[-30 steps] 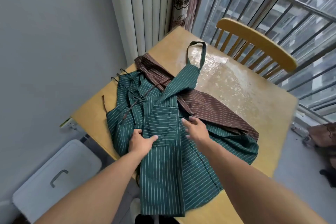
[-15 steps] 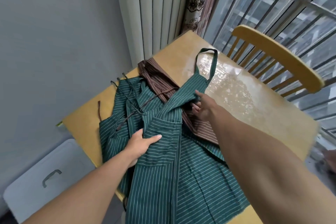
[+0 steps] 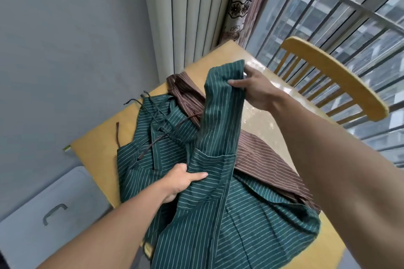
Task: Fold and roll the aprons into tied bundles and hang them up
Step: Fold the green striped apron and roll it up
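Observation:
A green striped apron [image 3: 220,207] lies on top of a pile on the wooden table [image 3: 98,148]. My right hand [image 3: 253,89] grips its bib end and holds it raised above the table. My left hand [image 3: 181,179] holds the apron's left edge beside the pocket, thumb on top. Under it lie a second green striped apron [image 3: 148,155] with dark ties and a brown striped apron [image 3: 266,161]. The lower hem hangs over the near table edge.
A yellow wooden chair [image 3: 334,78] stands at the table's far right, against a barred window. Curtains [image 3: 196,11] hang behind the far corner. A white lidded box with a grey handle [image 3: 41,218] sits on the floor at the left, by the grey wall.
My right hand went from the apron's middle up to the bib, took hold of it and lifted it off the table. My left hand stayed at the apron's left edge.

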A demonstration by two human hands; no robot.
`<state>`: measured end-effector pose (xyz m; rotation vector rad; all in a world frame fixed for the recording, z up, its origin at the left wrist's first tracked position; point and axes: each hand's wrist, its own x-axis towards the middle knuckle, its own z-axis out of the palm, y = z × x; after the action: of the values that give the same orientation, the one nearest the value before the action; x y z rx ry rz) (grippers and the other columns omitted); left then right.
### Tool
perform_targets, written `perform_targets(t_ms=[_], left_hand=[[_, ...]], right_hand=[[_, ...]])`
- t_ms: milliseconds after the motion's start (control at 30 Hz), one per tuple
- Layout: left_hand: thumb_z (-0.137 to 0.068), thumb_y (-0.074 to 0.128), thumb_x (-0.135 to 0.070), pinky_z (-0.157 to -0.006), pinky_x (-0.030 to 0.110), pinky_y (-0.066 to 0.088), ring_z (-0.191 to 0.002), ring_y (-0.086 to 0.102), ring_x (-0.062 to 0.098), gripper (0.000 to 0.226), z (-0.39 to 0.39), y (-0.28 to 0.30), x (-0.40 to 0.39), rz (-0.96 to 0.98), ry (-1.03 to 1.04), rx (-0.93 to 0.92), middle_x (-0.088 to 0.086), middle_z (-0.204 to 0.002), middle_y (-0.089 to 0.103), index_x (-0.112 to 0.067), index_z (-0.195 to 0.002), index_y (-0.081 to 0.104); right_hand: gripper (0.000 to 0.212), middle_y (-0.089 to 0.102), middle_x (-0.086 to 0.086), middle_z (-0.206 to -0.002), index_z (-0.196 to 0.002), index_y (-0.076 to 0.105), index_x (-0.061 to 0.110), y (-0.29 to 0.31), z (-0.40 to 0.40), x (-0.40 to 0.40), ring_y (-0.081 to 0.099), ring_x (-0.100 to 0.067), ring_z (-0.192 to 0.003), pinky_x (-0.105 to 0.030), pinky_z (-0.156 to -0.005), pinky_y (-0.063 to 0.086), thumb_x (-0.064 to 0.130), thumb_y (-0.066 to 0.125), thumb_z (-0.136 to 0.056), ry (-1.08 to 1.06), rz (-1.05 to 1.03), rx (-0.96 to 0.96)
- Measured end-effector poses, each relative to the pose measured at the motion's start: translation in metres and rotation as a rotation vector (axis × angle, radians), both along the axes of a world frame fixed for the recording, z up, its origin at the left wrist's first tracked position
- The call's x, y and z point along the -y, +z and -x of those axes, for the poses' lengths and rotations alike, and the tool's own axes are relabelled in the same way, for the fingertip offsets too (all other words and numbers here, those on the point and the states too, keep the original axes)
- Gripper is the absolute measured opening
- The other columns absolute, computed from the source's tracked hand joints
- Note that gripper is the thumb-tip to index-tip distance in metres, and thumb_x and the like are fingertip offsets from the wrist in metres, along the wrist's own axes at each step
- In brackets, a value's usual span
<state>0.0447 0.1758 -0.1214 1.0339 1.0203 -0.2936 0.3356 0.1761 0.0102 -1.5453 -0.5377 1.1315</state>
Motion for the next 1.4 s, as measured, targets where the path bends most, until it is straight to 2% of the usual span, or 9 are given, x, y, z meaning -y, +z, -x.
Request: perform_targets(t_ms=[233,367,467,700,933,1100,1200,1333,1400], left_hand=[[-0.073,0.091,-0.044,-0.105,0.048,0.052,-0.115,0.068,0.026,0.080,0.007,-0.024,-0.012,-0.042,0.059,-0.061,0.006,-0.129,0.069,-0.011,-0.134,0.053],[-0.055,0.087,-0.071,-0.109,0.050,0.048,-0.125,0.060,0.029,0.128,-0.003,-0.022,-0.018,-0.108,0.150,-0.064,0.007,-0.146,0.056,-0.020,-0.158,0.030],[-0.074,0.084,-0.059,-0.108,0.053,0.048,-0.127,0.058,0.032,0.111,-0.019,-0.014,-0.023,-0.128,0.219,-0.074,0.011,-0.148,0.052,-0.017,-0.159,0.027],[-0.100,0.065,-0.019,-0.091,0.054,0.059,-0.105,0.073,0.034,0.030,-0.023,0.029,-0.019,0.032,0.299,0.105,0.015,-0.116,0.074,-0.012,-0.129,0.059],[-0.102,0.062,-0.016,-0.077,0.050,0.062,-0.100,0.073,0.035,0.036,-0.003,0.058,-0.014,0.012,0.358,0.132,0.019,-0.116,0.072,-0.010,-0.136,0.054],[-0.093,0.075,-0.015,-0.104,0.051,0.050,-0.124,0.057,0.034,0.076,0.000,0.072,-0.004,-0.333,0.147,-0.106,0.016,-0.147,0.050,-0.017,-0.155,0.030],[-0.092,0.072,-0.043,-0.094,0.042,0.055,-0.111,0.060,0.024,0.055,-0.007,0.092,0.009,-0.768,-0.027,-0.178,0.002,-0.130,0.058,-0.024,-0.138,0.049],[-0.068,0.065,-0.087,-0.064,0.041,0.063,-0.109,0.065,0.033,0.089,-0.024,0.111,0.031,-0.190,-0.103,-0.030,0.003,-0.129,0.062,-0.021,-0.128,0.057],[-0.068,0.077,-0.075,-0.086,0.045,0.061,-0.121,0.059,0.035,0.095,-0.026,0.112,0.040,-0.134,-0.137,-0.048,0.004,-0.141,0.055,-0.016,-0.139,0.054]], right_hand=[[0.098,0.022,-0.006,-0.169,-0.164,-0.001,0.020,-0.045,0.041,-0.014,0.036,-0.031,-0.147,-0.046,-0.121,0.031,0.051,0.063,-0.096,0.179,0.407,0.565],[0.082,0.048,-0.014,-0.151,-0.158,0.026,0.015,-0.086,0.066,0.036,0.055,-0.031,-0.130,-0.046,-0.109,0.047,0.045,0.068,-0.095,-0.073,0.517,0.469],[0.069,0.062,-0.005,-0.130,-0.145,0.043,0.012,-0.101,0.090,0.073,0.060,-0.017,-0.106,-0.032,-0.096,0.050,0.049,0.068,-0.093,-0.281,0.565,0.341],[0.066,0.068,0.002,-0.116,-0.119,0.065,0.017,-0.109,0.119,0.112,0.064,-0.018,-0.101,-0.045,-0.098,0.055,0.069,0.073,-0.079,-0.281,0.605,0.043],[0.051,0.074,-0.004,-0.123,-0.130,0.065,0.013,-0.076,0.156,0.150,0.069,-0.025,-0.117,-0.049,-0.109,0.047,0.047,0.069,-0.093,0.014,0.393,-0.364],[0.045,0.076,0.003,-0.115,-0.134,0.059,0.017,-0.053,0.186,0.186,0.073,-0.016,-0.104,-0.038,-0.091,0.058,0.004,0.070,-0.092,-0.028,0.339,-0.074],[0.077,0.060,0.014,-0.141,-0.152,0.037,0.038,-0.019,0.189,0.192,0.066,-0.007,-0.111,-0.034,-0.096,0.052,0.024,0.068,-0.083,0.152,0.339,0.381],[0.090,0.068,0.002,-0.121,-0.155,0.024,0.049,0.012,0.214,0.194,0.068,-0.024,-0.093,-0.037,-0.068,0.054,0.017,0.065,-0.081,0.547,0.529,0.873],[0.091,0.068,-0.002,-0.118,-0.157,0.026,0.043,0.016,0.238,0.197,0.068,-0.028,-0.096,-0.039,-0.065,0.055,0.006,0.061,-0.081,0.661,0.584,1.071]])
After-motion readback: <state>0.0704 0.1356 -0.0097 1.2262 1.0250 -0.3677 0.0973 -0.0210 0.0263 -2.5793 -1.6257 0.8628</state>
